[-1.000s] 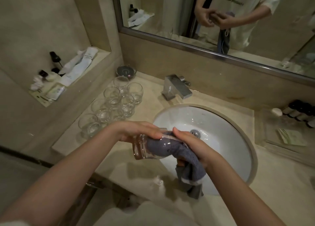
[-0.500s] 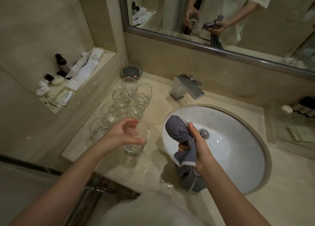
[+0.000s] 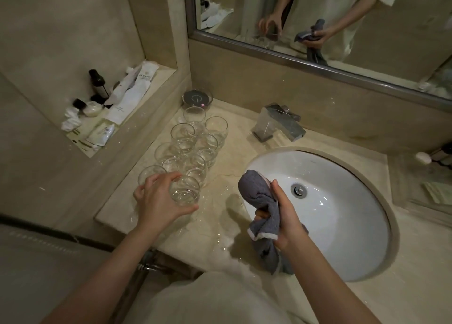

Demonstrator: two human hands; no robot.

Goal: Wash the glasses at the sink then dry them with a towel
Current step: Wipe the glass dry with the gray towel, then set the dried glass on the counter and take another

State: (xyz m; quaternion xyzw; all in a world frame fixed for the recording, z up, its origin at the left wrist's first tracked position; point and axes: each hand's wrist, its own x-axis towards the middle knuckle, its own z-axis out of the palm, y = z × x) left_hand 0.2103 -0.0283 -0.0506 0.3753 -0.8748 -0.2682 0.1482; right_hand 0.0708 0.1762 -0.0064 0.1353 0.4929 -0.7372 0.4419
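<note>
- Glass (image 3: pixel 184 191) stands upright on the wet tabletop (image 3: pixel 220 230), at the near end of the row of glasses (image 3: pixel 193 140) left of the sink (image 3: pixel 347 228).
- My left hand (image 3: pixel 159 201) curls its fingers (image 3: pixel 171 177) around it.
- My right hand (image 3: pixel 285 216) grips the grey towel (image 3: pixel 256 189).
- Judged step: setting one down; next, let go without knocking its neighbours.

The towel (image 3: pixel 259 196) is slate grey with a pale trim. The sink (image 3: pixel 342 225) is white, set in a mottled beige counter (image 3: pixel 239 137). The glasses (image 3: pixel 193 140), at ten o'clock, are clear; the faucet (image 3: pixel 278 125) looks silvery.
</note>
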